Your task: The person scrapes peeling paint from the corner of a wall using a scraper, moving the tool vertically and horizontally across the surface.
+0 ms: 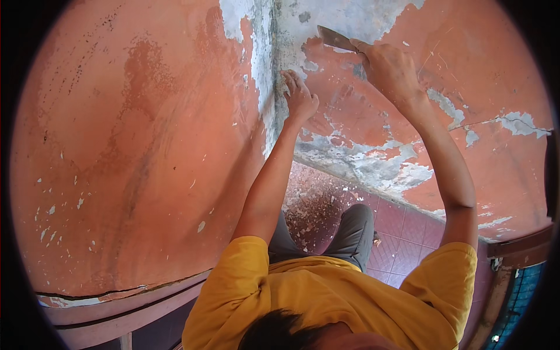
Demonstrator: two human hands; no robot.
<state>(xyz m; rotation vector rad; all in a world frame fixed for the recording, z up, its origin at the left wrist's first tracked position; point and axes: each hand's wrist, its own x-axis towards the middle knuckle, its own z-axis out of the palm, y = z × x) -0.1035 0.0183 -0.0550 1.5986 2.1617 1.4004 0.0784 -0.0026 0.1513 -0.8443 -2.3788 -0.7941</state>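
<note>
My right hand (389,72) is closed around the handle of a putty knife (336,38), whose flat metal blade points up and left against the right-hand wall. Around the blade, orange paint (332,78) meets a bare grey-white plaster patch (293,39); whether the blade's edge touches the surface I cannot tell. Lower and to the left, my left hand (300,98) rests its fingertips near the wall corner, fingers somewhat spread, holding nothing. Peeled plaster also shows low on the right-hand wall (363,162).
Paint flakes and debris (313,210) lie on the red floor tiles (393,236) by my knees. The left wall (153,175) stands close to my left arm. At the lower right are a brown ledge (520,247) and a blue grid panel (520,293).
</note>
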